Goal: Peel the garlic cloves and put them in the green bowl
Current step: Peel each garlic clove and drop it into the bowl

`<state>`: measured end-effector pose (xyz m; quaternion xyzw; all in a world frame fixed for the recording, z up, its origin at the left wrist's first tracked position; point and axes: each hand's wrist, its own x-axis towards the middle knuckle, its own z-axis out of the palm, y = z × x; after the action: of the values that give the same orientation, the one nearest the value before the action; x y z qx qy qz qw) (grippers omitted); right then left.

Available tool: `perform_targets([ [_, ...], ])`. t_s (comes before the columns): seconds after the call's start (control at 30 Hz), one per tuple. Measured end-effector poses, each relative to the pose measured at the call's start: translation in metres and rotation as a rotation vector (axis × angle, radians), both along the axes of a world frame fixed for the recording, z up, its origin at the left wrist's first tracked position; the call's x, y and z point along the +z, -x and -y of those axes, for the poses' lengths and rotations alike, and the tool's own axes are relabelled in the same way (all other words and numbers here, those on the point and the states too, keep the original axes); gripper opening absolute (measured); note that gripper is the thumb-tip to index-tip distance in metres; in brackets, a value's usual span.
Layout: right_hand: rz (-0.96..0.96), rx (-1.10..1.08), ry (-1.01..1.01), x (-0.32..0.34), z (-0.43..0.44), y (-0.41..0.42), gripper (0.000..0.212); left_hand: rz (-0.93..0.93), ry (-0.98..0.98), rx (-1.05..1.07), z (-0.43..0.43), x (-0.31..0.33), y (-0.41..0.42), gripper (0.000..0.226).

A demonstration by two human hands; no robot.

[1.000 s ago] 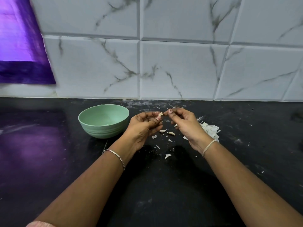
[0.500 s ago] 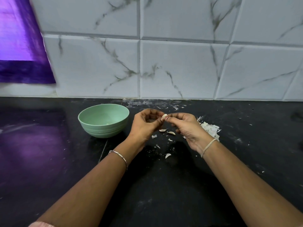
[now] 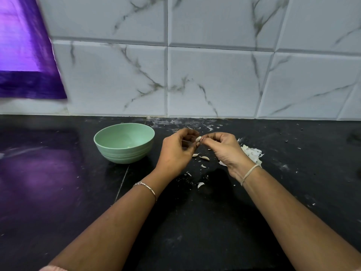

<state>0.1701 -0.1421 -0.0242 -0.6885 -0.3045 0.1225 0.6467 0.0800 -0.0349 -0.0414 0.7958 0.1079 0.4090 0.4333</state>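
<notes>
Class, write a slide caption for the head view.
Left hand and right hand pinch a garlic clove near the green bowl.

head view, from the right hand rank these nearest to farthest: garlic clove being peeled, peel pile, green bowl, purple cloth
From the right hand:
1. garlic clove, pinched in its fingers.
2. peel pile, on the counter just to its right.
3. green bowl, to the left, beyond the left hand.
4. purple cloth, far left, up against the wall.

Mint-green bowl (image 3: 124,143), black speckled counter (image 3: 195,222), grey-veined white tiles (image 3: 211,81), purple cloth (image 3: 23,55)
</notes>
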Motion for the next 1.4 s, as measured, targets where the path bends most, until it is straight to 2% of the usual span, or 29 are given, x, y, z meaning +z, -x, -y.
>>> perform_targets([
  [0.27, 0.014, -0.024, 0.033, -0.001, -0.004, 0.002, 0.007, 0.005, -0.072, 0.042, -0.004, -0.003, -0.001, 0.024],
  [0.43, 0.056, -0.046, 0.069, -0.002, -0.004, 0.0, 0.006, 0.031, -0.026, 0.027, -0.001, -0.004, -0.004, 0.027],
  [0.47, 0.12, -0.075, 0.116, -0.004, -0.003, -0.003, 0.006, 0.049, 0.008, 0.02, -0.001, -0.003, -0.004, 0.028],
  [0.53, 0.382, -0.199, 0.364, -0.006, -0.001, -0.011, 0.008, 0.108, 0.116, -0.004, -0.002, 0.001, -0.004, 0.026],
  [0.6, 0.626, -0.297, 0.587, -0.002, 0.007, -0.017, 0.006, 0.166, 0.314, -0.087, -0.004, 0.005, -0.004, 0.019],
  [0.63, 0.677, -0.31, 0.633, 0.001, 0.012, -0.022, 0.005, 0.178, 0.428, -0.137, -0.004, 0.006, -0.002, 0.015],
  [0.7, 0.67, -0.315, 0.69, 0.009, 0.024, -0.032, 0.01, 0.149, 0.593, -0.203, -0.004, 0.005, 0.0, 0.008],
  [0.83, 0.635, -0.376, 0.772, 0.013, 0.044, -0.049, 0.007, 0.076, 0.763, -0.281, -0.003, 0.001, 0.001, 0.017],
  [0.9, 0.616, -0.406, 0.764, 0.011, 0.049, -0.054, 0.007, 0.053, 0.802, -0.303, -0.003, 0.001, 0.001, 0.016],
  [1.07, 0.584, -0.369, 0.666, 0.008, 0.05, -0.06, 0.024, 0.032, 0.867, -0.343, -0.002, 0.002, 0.002, 0.013],
  [1.2, 0.644, -0.264, 0.494, 0.002, 0.039, -0.061, 0.02, 0.006, 0.869, -0.353, -0.001, 0.001, 0.002, 0.016],
  [1.33, 0.531, -0.165, 0.259, -0.002, 0.021, -0.045, 0.009, 0.01, 0.853, -0.337, 0.001, 0.001, 0.002, 0.02],
  [1.4, 0.416, -0.072, 0.174, -0.003, 0.014, -0.033, 0.006, 0.029, 0.862, -0.32, 0.0, 0.001, 0.002, 0.023],
])
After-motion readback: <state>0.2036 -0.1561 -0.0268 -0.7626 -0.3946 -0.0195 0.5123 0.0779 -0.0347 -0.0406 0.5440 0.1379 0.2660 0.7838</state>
